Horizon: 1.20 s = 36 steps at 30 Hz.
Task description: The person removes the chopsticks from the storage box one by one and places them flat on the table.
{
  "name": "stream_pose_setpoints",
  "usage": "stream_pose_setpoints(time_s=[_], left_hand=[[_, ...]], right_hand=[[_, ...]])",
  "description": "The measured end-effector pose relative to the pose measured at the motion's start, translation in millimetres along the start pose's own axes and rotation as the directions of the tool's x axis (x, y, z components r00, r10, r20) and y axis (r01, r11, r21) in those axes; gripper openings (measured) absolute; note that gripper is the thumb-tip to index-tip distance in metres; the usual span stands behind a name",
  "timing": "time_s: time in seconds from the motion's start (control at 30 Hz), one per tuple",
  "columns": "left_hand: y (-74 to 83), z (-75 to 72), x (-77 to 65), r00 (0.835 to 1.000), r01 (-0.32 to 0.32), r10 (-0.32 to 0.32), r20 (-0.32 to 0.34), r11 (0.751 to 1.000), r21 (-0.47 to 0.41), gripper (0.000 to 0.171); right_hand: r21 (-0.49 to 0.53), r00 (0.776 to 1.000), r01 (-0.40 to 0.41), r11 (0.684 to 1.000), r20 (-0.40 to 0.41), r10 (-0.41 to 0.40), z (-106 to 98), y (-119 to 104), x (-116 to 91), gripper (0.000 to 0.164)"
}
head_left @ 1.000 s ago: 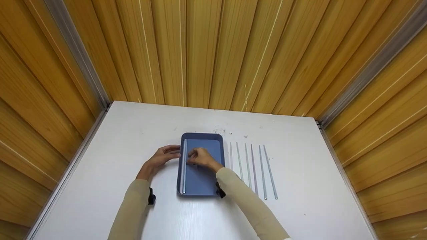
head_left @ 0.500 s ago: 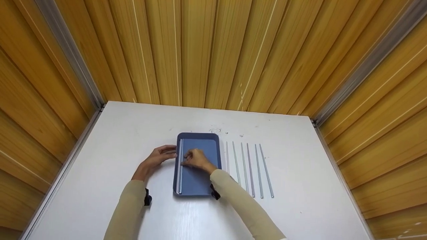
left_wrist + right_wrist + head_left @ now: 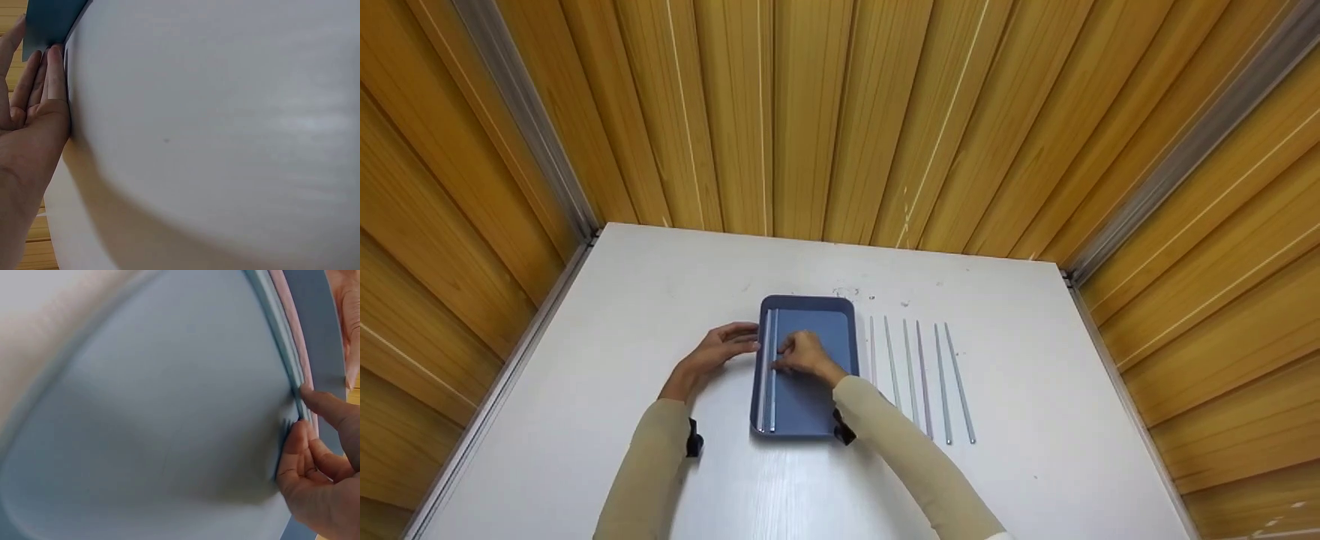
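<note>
A blue rectangular tray (image 3: 814,411) lies on the white table, several slim chopsticks set lengthwise along its left wall. Inside it, my right hand (image 3: 804,351) pinches a bluish chopstick (image 3: 773,401) between thumb and forefinger, around mid-length. The right wrist view shows this teal chopstick (image 3: 275,323) beside a pink chopstick (image 3: 293,318) near the wall; the fingers hide part of both. At the outer left side, my left hand (image 3: 718,351) touches the tray wall with its fingertips. Its fingers are extended towards the blue wall (image 3: 53,22) in the left wrist view.
To the right of the tray, several chopsticks (image 3: 948,397) lie roughly parallel on the white table (image 3: 1057,420); my right forearm crosses over some of them. Small marks (image 3: 847,291) dot the table behind the tray. Wood-patterned walls (image 3: 810,120) enclose the back and sides.
The pinched chopstick moves left against the others, then slightly right, leaving a narrow gap. My left hand stays at the tray's left wall.
</note>
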State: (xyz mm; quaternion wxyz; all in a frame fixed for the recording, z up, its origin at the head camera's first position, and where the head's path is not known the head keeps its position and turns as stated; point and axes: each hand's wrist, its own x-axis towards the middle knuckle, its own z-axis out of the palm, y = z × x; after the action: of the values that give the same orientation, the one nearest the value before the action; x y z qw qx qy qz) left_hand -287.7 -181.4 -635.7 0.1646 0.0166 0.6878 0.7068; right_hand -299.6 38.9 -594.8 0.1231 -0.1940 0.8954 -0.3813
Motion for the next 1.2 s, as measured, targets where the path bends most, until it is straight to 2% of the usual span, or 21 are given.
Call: stream_pose_setpoints(time_s=[0.2,0.33,0.47,0.63,0.8,0.9,1.2], left_hand=[[1.3,1.3,0.3,1.0,0.018,-0.018,-0.016,1.0,0.009,0.059],[2.1,1.0,0.5,1.0,0.015,-0.015,-0.019,1.0,0.0,0.058],[1.4,1.5,-0.3,1.0,0.015,-0.015,-0.02,1.0,-0.004,0.057],[1.3,2.3,-0.8,1.0,0.014,-0.014,-0.019,1.0,-0.004,0.058],[1.1,1.3,0.2,1.0,0.01,-0.011,-0.021,1.0,-0.005,0.058],[0.0,0.8,1.1,1.0,0.004,-0.004,-0.014,1.0,0.0,0.059],[-2.3,-0.4,3.1,1.0,-0.019,0.018,-0.012,1.0,-0.012,0.058]], right_hand=[[0.051,0.998,-0.069,0.996,0.007,0.069,-4.1,0.9,-3.3,0.025],[0.129,0.99,-0.139,0.982,0.024,0.137,-8.1,5.3,-4.7,0.024],[0.172,0.985,-0.174,0.97,0.04,0.169,-12.4,9.1,-9.0,0.024],[0.135,0.989,-0.147,0.98,0.033,0.144,-17.8,11.5,-17.8,0.022],[0.029,0.998,-0.055,0.998,-0.018,0.055,-20.5,17.2,-25.9,0.022],[0.009,0.999,-0.007,1.0,-0.04,0.007,-22.2,21.3,-29.9,0.02],[0.184,0.999,-0.039,0.982,0.004,0.039,-31.0,30.0,-34.6,0.017]])
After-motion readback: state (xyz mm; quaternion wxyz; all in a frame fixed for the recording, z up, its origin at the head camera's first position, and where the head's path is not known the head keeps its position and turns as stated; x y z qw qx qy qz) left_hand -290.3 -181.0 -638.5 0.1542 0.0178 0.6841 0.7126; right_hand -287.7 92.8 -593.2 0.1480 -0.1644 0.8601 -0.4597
